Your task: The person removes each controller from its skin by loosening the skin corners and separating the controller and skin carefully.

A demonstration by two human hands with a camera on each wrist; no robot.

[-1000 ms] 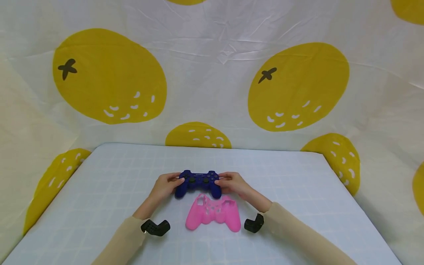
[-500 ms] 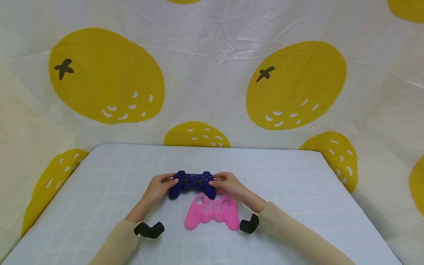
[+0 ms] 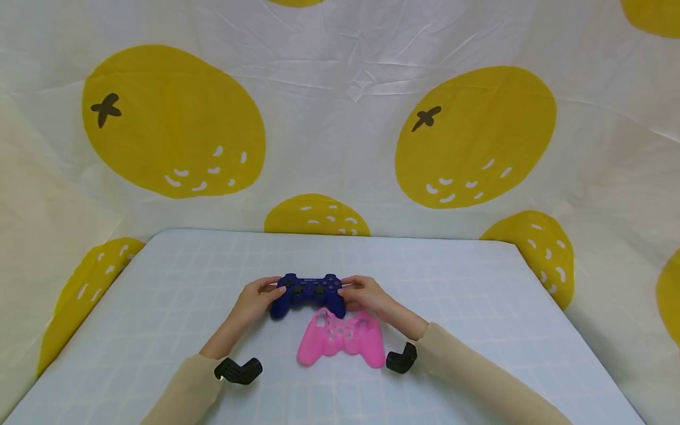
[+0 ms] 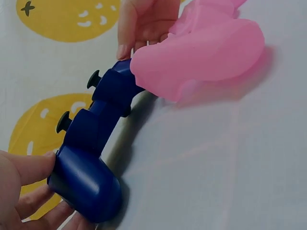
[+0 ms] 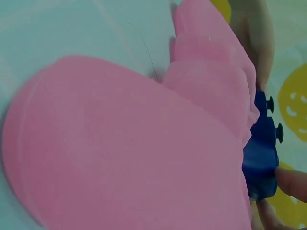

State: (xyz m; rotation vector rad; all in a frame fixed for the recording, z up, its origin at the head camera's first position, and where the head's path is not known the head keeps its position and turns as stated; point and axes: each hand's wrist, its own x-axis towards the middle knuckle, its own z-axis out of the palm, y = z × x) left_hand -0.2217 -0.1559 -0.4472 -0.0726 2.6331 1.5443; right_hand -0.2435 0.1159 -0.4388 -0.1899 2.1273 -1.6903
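A dark blue game controller (image 3: 309,290) with two black thumbsticks is held level, face up, between both hands. My left hand (image 3: 252,302) grips its left side, thumb on top and fingers behind and beneath, as the left wrist view shows. On the opposite side my right hand (image 3: 370,296) pinches the right end, thumb on the front face. Just in front lies a pink silicone controller cover (image 3: 342,339) with cut-out holes, its upper edge close to the controller's right grip. In the right wrist view the pink cover (image 5: 129,143) hides much of the blue controller (image 5: 261,158).
A pale blue checked cloth (image 3: 451,283) covers the table. Behind it hangs a white curtain (image 3: 329,118) printed with large yellow fruit. Black wrist cameras sit on both beige sleeves, the left camera (image 3: 239,370) and the right camera (image 3: 402,358) flanking the cover.
Both hands have shifted slightly left with the controller, mostly in the first half second. The pink cover stays in place on the table.
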